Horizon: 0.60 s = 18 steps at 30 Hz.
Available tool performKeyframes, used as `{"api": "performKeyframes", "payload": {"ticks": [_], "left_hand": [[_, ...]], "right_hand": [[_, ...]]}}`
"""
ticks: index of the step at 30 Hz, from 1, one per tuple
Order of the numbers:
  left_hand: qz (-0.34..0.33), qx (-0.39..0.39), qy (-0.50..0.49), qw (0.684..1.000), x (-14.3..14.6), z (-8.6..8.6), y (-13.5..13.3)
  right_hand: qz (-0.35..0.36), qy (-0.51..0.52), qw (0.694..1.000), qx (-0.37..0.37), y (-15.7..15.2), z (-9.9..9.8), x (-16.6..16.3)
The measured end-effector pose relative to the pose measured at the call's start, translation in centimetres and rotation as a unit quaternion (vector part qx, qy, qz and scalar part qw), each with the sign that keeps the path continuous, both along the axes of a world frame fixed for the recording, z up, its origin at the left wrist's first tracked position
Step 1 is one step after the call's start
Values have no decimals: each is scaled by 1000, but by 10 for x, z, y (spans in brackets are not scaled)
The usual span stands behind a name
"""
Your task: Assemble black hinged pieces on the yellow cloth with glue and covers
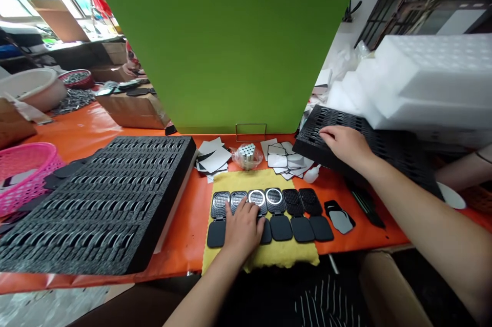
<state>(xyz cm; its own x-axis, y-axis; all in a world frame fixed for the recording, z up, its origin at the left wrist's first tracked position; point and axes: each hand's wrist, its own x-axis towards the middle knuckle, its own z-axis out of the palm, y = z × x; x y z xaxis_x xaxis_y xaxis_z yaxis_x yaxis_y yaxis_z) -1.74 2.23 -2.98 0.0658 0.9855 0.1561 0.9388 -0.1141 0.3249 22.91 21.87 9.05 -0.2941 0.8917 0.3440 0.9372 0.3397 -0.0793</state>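
Observation:
My left hand (244, 227) lies palm down, its fingers apart, over a row of several open black hinged cases on a yellow cloth (265, 178). Its fingertips rest at the upper halves of the cases, which have a grid pattern. Silver rings sit on some of these, such as the case (274, 200) right of my fingers; the two cases (310, 201) at the right end show bare black grids. My right hand (345, 146) is over a black slotted foam tray (319, 124), thumb and fingers pinched together. Whatever they may grip is hidden.
A large foam tray (165, 204) filled with rows of thin discs lies at left. Behind the cloth are a bag of small metal cylinders (247, 152) and paper pieces (215, 157). A green board (230, 50) stands behind. White foam blocks (434, 76) and another person's arm (463, 168) are at right.

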Motion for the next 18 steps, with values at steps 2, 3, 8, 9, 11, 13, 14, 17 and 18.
{"api": "performKeyframes", "payload": {"ticks": [2, 3, 8, 9, 11, 13, 14, 17, 18], "left_hand": [[0, 0, 1, 1000, 0, 0, -1], [0, -2, 1, 1000, 1, 0, -2], [-6, -12, -16, 1000, 1, 3, -14], [-8, -11, -23, 1000, -1, 5, -18], [-11, -6, -41, 999, -6, 7, -29], [-3, 8, -60, 998, -16, 11, -42], [6, 20, -71, 997, -23, 13, -49], [43, 82, -105, 990, -52, 24, -66], [59, 115, -115, 985, -64, 30, -70]], "right_hand": [[12, -51, 997, -53, 20, 2, 1], [15, -72, 994, -76, 28, 2, 0], [-7, -101, 986, -133, 49, -11, -8], [-7, -91, 986, -139, 50, -14, -7], [-9, -44, 992, -114, 48, -18, -4], [-23, 15, 998, -47, 39, -19, -2], [-32, 46, 998, 0, 32, -18, -2], [-20, 124, 983, 134, 1, -13, -17], [6, 152, 976, 154, -11, -13, -28]]}}
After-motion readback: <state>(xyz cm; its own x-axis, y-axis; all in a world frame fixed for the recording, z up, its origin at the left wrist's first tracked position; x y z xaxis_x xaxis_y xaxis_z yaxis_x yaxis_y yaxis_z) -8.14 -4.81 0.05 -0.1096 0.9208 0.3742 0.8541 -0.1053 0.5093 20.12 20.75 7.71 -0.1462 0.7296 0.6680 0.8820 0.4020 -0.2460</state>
